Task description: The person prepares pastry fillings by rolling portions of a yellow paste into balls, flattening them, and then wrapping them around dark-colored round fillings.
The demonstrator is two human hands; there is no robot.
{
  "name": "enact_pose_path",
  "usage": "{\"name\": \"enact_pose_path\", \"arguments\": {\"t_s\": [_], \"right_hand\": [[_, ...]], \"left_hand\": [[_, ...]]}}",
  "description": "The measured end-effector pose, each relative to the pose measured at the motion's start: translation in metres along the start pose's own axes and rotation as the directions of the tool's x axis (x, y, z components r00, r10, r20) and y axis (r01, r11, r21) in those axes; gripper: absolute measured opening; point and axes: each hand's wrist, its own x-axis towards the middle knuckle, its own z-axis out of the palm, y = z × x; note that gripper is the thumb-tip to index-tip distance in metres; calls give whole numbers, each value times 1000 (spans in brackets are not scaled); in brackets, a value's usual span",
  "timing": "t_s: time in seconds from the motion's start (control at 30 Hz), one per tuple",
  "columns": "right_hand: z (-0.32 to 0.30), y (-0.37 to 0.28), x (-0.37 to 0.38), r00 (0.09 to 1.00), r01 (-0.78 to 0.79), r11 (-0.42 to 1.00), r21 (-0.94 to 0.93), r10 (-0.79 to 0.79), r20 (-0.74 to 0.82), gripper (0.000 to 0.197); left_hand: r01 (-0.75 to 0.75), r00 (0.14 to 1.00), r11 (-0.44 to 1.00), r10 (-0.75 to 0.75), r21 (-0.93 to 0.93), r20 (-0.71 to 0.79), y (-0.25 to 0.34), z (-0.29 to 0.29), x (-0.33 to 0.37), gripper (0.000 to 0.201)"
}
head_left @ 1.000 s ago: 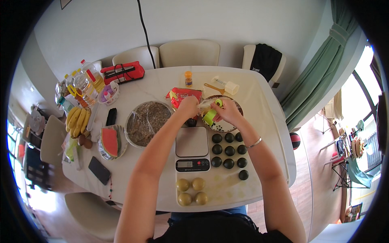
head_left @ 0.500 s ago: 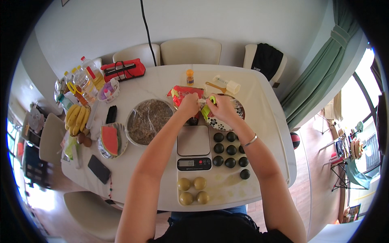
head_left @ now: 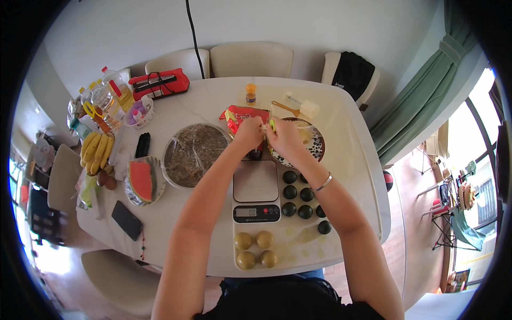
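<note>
"Fingers on the left hand point(head_left: 250, 133) look bunched together, tips right beside the right hand point(head_left: 286, 141). What've they got?"

"Head view: right one's curled round a small lime-green piece point(head_left: 272, 125), mostly hidden. Can't tell what the left's pinching, tbh."

"Where's that piece?"

"Far middle, by the left edge of a round black-and-white patterned plate point(head_left: 319, 145), beyond the square silver-topped scale point(head_left: 255, 181). Smooth dark-green balls point(head_left: 289, 192) sit nearer, right of the scale."

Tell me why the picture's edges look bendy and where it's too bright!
Head view: the fisheye lens bends edges near the black rim; head view, right: the window glares white; head view, left of centre: plastic wrap shows pale shiny streaks.
</note>
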Motion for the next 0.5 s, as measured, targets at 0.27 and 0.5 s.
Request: {"name": "enact_pose_path", "arguments": {"t_s": [0.27,0.5], "right_hand": [[9,26,-2,1000,7,996,88,-8,17,17],[-32,5,-22,988,-121,938,323,83,131,21]], "left_hand": [[-18,1000,999,18,-46,1,1,0,4,11],[-8,1000,993,11,-116,24,-4,1,4,10]]}}
